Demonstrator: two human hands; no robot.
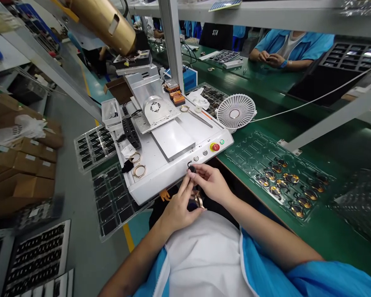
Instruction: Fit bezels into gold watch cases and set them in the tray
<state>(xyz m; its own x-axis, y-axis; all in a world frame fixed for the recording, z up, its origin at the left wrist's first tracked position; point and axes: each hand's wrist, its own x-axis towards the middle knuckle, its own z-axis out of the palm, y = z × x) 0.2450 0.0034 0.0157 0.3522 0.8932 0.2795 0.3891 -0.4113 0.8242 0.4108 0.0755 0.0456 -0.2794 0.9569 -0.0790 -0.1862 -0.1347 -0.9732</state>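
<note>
Both hands meet in front of my body, just off the front edge of the white machine (160, 185). My right hand (214, 184) pinches a small black round part (191, 168) with a thin curved black tail. The fingertips of my left hand (179, 208) touch that same part from the other side. Lower down, a gold-coloured ring (199, 200), like a watch case, sits by my left thumb, within the curl of that hand. The palm partly hides how it is gripped.
Two gold rings (139, 170) lie on the machine's left corner. Tweezers (200, 118), a white fan (235, 111) and a red stop button (215, 147) are to the right. A clear tray (284, 189) holds several round parts. A co-worker's hands (270, 59) are across the bench.
</note>
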